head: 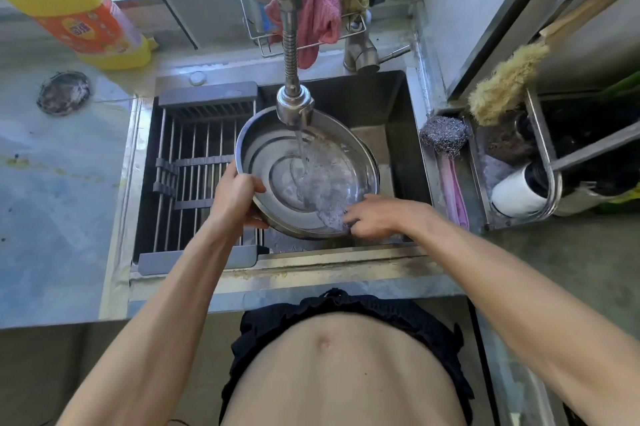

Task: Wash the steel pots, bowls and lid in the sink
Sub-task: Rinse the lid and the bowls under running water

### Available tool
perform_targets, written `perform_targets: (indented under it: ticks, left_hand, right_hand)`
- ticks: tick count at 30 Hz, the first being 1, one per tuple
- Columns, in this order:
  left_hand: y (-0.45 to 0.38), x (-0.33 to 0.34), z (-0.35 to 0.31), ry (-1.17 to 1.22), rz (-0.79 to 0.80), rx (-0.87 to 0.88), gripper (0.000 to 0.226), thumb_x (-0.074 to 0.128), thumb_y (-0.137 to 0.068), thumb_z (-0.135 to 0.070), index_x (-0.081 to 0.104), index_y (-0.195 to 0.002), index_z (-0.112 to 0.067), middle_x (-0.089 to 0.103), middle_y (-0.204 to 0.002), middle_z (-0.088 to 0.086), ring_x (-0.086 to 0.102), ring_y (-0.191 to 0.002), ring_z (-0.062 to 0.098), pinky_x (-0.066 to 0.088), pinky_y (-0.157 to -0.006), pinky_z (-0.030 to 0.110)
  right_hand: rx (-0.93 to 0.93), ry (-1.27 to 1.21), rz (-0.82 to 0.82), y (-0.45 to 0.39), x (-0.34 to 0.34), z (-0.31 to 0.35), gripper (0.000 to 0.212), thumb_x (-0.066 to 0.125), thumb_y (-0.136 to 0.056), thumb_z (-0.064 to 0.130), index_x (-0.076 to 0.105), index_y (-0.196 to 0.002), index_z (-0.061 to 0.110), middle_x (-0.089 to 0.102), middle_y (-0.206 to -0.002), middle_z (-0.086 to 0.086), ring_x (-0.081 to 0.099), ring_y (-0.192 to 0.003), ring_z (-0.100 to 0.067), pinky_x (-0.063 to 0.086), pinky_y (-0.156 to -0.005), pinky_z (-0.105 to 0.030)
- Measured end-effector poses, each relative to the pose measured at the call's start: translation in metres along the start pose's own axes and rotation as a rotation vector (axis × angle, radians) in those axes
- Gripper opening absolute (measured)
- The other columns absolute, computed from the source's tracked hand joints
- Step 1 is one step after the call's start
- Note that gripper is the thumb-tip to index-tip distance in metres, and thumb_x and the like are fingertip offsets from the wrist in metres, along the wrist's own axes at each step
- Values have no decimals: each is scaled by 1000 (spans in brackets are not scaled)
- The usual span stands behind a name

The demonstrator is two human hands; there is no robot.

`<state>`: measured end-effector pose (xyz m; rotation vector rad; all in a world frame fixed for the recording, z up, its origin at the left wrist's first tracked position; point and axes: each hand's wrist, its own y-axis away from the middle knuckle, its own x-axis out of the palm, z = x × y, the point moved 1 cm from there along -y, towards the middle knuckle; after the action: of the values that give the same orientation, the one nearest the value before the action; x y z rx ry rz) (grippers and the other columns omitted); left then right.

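A round steel bowl (273,151) is held tilted over the sink (391,148), right under the faucet head (294,106). Water streams from the faucet into the bowl and splashes across its bottom. My left hand (235,197) grips the bowl's near-left rim, thumb inside. My right hand (377,216) is at the near-right rim, fingers curled inside the bowl in the water; whether it holds a scrubber I cannot tell.
A grey slatted drain rack (194,179) covers the sink's left half. A yellow detergent bottle (69,6) stands on the counter at back left. A steel wool pad (445,134), a brush (502,86) and a utensil caddy sit right of the sink. Cloths hang in a wire basket (311,9) behind the faucet.
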<state>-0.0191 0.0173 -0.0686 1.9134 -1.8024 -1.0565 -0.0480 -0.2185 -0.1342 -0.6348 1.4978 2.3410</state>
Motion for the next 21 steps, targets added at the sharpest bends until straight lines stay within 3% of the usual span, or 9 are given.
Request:
perform_targets:
  ticks: [3,7,10,12,15,16,18,19,21]
  left_hand:
    - [-2,-2,-5,-5,-15,50,51,48,-83,-4,53,-129,-27,65,-112,15,70,-87,44,59,-51,44]
    - [-1,-4,-17,-17,-20,127,55,47,-83,-2,54,-129,-32,65,-113,12,70,-91,41,62,-57,55]
    - [-5,-2,-19,-21,-5,112,54,47,-82,0,54,-127,-29,67,-111,13,72,-89,41,62,-58,53]
    - [-10,-1,-14,-13,21,43,52,48,-82,-1,55,-128,-25,68,-111,17,73,-82,42,62,-59,54]
    - [-15,1,-2,10,51,-112,44,49,-86,-5,55,-130,-6,69,-106,26,73,-64,37,60,-53,44]
    - [-17,2,2,10,66,-153,42,48,-87,-7,55,-128,-3,70,-100,27,73,-63,37,59,-51,41]
    - [-16,7,8,8,98,-199,34,47,-90,-11,58,-121,-1,70,-90,24,72,-68,37,59,-53,38]
    - [-15,11,8,6,107,-202,27,47,-92,-12,60,-114,-1,70,-84,22,71,-68,37,58,-56,38]
    - [-16,16,9,3,92,-188,17,45,-98,-12,60,-98,-4,69,-74,17,68,-62,34,57,-58,39]
  right_hand:
    - [-40,-21,-62,3,5,1,59,19,-99,47,49,-144,22,41,-154,-1,33,-144,-21,18,-121,-45]
    - [21,-65,-252,1,7,-6,54,15,-105,49,41,-148,29,8,-165,0,-6,-152,-19,-4,-122,-46]
    - [211,-259,-501,-6,9,-16,50,34,-103,35,33,-152,24,-21,-163,-4,-23,-148,-24,-2,-122,-48]
    - [302,-594,-733,-5,9,-17,71,53,-96,21,16,-157,23,-28,-161,-4,-21,-149,-28,2,-121,-44]
    - [421,-1165,-816,-7,7,-25,92,59,-92,12,-6,-157,13,-3,-165,-11,7,-151,-26,12,-119,-33]
    - [455,-1231,-803,-7,5,-28,85,56,-92,11,2,-158,11,15,-163,-13,21,-148,-27,22,-117,-32]
    - [489,-1218,-836,-4,2,-32,57,52,-88,9,43,-144,11,53,-141,-14,52,-127,-28,43,-98,-29]
    - [499,-1191,-878,0,0,-34,44,51,-86,9,56,-129,13,63,-126,-11,59,-114,-28,46,-88,-28]
    - [496,-1182,-934,9,-7,-33,31,52,-86,11,63,-115,15,68,-110,-6,63,-99,-25,46,-78,-27]
